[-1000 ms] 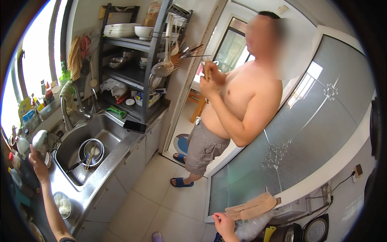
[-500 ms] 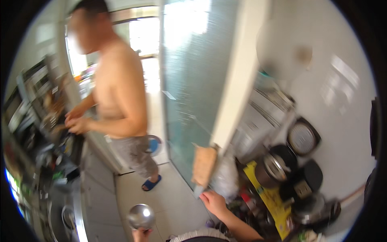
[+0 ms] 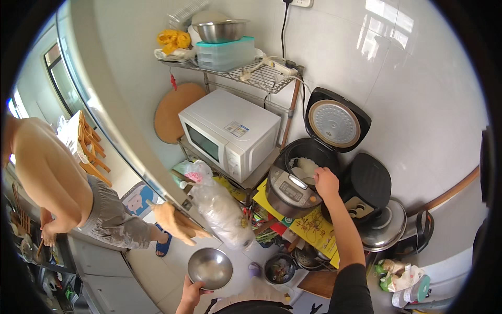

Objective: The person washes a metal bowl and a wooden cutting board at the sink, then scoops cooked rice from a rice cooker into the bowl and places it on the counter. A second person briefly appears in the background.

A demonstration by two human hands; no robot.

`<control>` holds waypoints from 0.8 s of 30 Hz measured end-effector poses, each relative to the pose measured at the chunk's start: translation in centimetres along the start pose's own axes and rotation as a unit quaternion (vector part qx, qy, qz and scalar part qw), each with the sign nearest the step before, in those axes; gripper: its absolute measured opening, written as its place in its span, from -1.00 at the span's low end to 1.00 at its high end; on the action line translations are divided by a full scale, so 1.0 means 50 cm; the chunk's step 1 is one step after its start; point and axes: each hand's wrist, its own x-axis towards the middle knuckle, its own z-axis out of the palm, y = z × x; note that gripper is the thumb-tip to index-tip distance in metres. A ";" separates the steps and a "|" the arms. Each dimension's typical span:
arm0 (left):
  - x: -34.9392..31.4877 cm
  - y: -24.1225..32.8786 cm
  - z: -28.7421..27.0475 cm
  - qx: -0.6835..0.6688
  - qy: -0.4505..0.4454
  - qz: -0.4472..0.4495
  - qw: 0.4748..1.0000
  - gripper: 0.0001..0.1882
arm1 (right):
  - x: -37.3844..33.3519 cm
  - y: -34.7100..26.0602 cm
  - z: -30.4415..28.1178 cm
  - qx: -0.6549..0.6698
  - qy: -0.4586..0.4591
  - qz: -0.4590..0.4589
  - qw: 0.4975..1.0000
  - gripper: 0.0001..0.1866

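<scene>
My right hand reaches into the open black rice cooker, closed on a white rice paddle that lies in the white rice. The cooker's lid stands raised behind it. My left hand holds a shiny steel bowl low in front of me, a little white rice in its bottom. The bowl is well to the lower left of the cooker.
A white microwave sits on a wire rack left of the cooker, a shelf with a steel bowl above. A second black cooker and a pot lid are at right. Another person stands at left by the counter.
My view has swung from the sink and the other person round to the rice cooker corner. My right hand has gone into the cooker; the steel bowl stays in my left hand.
</scene>
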 end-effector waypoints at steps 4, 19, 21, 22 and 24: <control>0.036 -0.005 0.094 0.002 0.033 -0.011 0.999 -0.48 | 0.101 0.114 0.128 -0.191 -0.183 -0.010 0.964 -0.82; 0.114 0.039 0.220 -0.003 -0.003 -0.041 0.999 -0.37 | 0.194 0.081 0.065 -0.194 -0.329 -0.107 0.918 -0.84; 0.120 0.051 0.239 -0.004 -0.002 -0.034 0.999 -0.42 | 0.199 0.077 0.056 -0.242 -0.334 -0.129 0.902 -0.85; 0.122 0.054 0.247 -0.004 -0.004 -0.030 1.000 -0.45 | 0.197 0.079 0.059 -0.264 -0.337 -0.140 0.893 -0.85; 0.124 0.053 0.253 -0.009 0.000 -0.043 0.999 -0.46 | 0.191 0.081 0.069 -0.307 -0.342 -0.164 0.873 -0.84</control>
